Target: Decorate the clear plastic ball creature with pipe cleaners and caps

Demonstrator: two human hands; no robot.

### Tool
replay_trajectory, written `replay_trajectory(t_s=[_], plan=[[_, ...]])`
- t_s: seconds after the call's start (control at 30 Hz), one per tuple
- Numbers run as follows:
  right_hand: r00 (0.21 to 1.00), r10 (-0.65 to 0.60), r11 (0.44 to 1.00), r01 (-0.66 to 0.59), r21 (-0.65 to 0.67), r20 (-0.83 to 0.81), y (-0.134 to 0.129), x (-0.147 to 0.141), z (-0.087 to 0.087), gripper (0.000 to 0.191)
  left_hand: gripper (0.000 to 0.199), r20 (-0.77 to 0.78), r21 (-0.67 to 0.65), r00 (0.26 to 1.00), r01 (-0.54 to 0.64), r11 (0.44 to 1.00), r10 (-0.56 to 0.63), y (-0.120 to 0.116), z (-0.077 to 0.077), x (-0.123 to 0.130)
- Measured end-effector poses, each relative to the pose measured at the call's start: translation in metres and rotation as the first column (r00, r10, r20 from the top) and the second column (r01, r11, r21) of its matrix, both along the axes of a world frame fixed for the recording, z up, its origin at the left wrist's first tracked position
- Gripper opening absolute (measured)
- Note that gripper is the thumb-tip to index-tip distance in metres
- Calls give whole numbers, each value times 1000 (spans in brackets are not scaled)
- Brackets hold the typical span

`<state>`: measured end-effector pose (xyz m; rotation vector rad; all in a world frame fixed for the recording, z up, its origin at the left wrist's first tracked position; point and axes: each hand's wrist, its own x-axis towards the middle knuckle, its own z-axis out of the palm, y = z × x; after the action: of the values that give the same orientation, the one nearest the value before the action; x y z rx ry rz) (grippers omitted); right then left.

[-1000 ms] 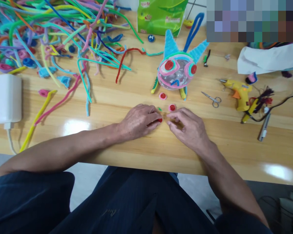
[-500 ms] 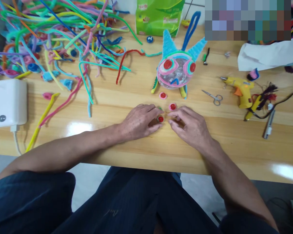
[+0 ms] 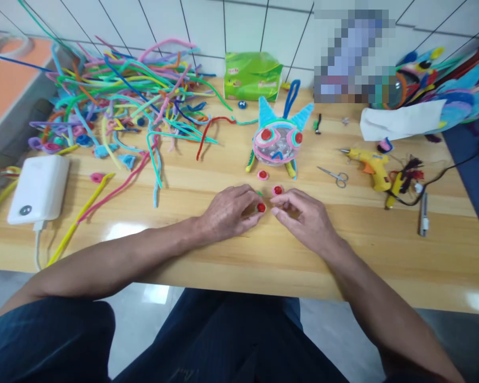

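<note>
My left hand [image 3: 230, 211] rests on the table, its fingers and thumb closed around a small coiled pipe-cleaner disc [image 3: 261, 207] with a red centre. A bit of green shows by its fingertips. Opposite it, my right hand [image 3: 303, 215] has thumb and forefinger drawn together in a pinch; what is in it, if anything, is too small to make out. Just beyond its fingertips lies another red-centred disc [image 3: 278, 190] with a pink rim. A third such disc [image 3: 262, 175] is farther back, before a pipe-cleaner figure [image 3: 277, 141] with blue ears and red eyes.
Loose pipe cleaners [image 3: 143, 101] are heaped at the back left, behind a white power bank [image 3: 39, 189]. Right of the figure lie small scissors [image 3: 335, 176], a yellow glue gun [image 3: 369, 166] and a utility knife [image 3: 423, 215]. A green tissue pack [image 3: 252, 77] stands by the tiled wall.
The view has tilted up, showing more of the wall and the things at the back. Both hands keep nearly the same pose around the disc.
</note>
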<state>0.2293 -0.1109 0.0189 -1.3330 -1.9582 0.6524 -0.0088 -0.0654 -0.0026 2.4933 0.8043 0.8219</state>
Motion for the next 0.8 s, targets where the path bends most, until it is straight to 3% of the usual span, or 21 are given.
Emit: replay_trajectory(t_s=[0.1, 0.23, 0.53, 0.8], plan=[[980, -75, 982, 41, -183, -185, 0, -4, 0, 17, 13, 92, 91, 996, 2, 996, -11, -2, 2, -1], [936, -109, 935, -18, -354, -334, -2, -12, 2, 27, 13, 133, 175, 991, -16, 984, -8, -6, 5, -2], [913, -114, 925, -46, -378, -391, -8, -27, 7, 25, 19, 104, 245, 994, -15, 969, -11, -10, 3, -3], [906, -107, 914, -73, -399, -410, -5, -27, 1, 28, 21, 108, 151, 993, 26, 988, -43, -12, -1, -4]])
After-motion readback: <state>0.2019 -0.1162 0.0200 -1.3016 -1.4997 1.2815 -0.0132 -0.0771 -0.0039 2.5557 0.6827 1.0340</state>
